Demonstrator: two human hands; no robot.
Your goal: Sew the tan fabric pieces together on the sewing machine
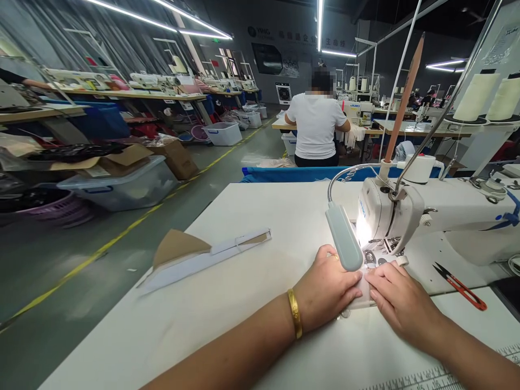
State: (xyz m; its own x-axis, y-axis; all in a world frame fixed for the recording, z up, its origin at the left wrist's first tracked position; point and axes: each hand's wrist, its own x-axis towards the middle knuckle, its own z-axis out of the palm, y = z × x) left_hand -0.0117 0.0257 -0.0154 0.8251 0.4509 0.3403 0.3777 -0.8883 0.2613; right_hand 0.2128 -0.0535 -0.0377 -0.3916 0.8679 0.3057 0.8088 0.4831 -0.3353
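Both hands meet at the needle area of a white sewing machine. Between them lies a small pale piece, apparently fabric, partly covered by fingers. My left hand, a gold bangle on its wrist, has its thumb and fingers closed on the left side of this piece. On the other side, my right hand presses bent fingers against it, just in front of the presser foot. A grey-green lamp head hangs over the left fingertips and hides part of them.
Red-handled thread snips lie right of my right hand. Folded white-and-brown card pieces rest on the table's left. A printed ruler scale runs along the front. Ahead, a person in a white shirt sits sewing. Plastic bins stand left.
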